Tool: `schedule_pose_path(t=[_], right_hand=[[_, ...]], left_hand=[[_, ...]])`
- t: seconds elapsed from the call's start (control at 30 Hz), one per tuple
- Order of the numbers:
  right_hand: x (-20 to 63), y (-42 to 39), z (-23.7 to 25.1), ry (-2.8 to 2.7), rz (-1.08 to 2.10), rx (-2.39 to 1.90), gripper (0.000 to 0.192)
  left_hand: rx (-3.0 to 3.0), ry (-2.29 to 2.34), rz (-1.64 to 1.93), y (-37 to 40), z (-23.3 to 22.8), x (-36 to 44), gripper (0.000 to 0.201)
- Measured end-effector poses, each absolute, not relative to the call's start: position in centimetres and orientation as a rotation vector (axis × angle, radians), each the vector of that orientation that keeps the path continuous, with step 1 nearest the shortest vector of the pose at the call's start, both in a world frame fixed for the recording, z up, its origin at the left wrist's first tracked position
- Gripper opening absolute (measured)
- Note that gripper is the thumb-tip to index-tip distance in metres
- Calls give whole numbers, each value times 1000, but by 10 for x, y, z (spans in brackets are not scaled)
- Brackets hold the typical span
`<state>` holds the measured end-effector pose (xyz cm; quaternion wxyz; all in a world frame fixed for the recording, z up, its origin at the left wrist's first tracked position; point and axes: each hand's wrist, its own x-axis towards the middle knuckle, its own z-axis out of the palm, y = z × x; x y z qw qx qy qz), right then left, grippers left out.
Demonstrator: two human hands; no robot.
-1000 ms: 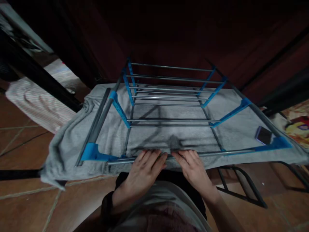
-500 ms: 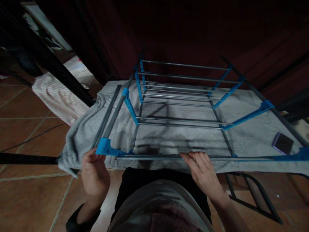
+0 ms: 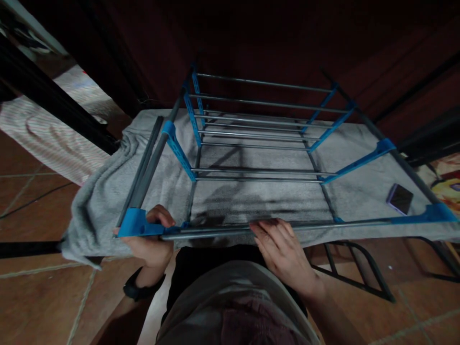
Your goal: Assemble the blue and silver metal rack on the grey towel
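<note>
A rack frame of grey metal tubes (image 3: 247, 180) joined by blue plastic brackets lies on its side before me. My left hand (image 3: 153, 242) is closed around the blue corner bracket (image 3: 132, 223) at the near left, fingers curled over its inner edge. My right hand (image 3: 280, 247) rests with its fingers bent over the near metal tubes (image 3: 215, 233), around the middle of their length; the thumb is hidden. A loose grey tube (image 3: 142, 165) lies alongside the left upright. At the near right sits another blue corner bracket (image 3: 427, 214).
Under the rack is a grey blanket (image 3: 97, 215) over a bed-like surface. A phone (image 3: 400, 199) lies on it at the right. Black metal posts (image 3: 61, 100) stand at the left, and a dark red curtain (image 3: 258, 38) hangs behind. A black metal frame (image 3: 359, 280) is low on the right.
My left hand has gone from touching the corner bracket's outer end to wrapping round it from below. My right hand stays on the tubes. The view has shifted slightly, moving the rack leftward.
</note>
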<state>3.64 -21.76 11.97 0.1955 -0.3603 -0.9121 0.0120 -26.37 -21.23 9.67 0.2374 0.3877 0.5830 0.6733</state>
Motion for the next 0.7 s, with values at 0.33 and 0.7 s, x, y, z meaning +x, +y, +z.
schedule_pose_path(t=[0.33,0.7], right_hand=[[-91,-216,141,-2723,105,-765,39],[-123,-204,151,-2871,380,-734,21]], left_hand=[[1032,1558,1998,-211,102,-253,69],[1003,1554,1982,-212,95,-262,68]])
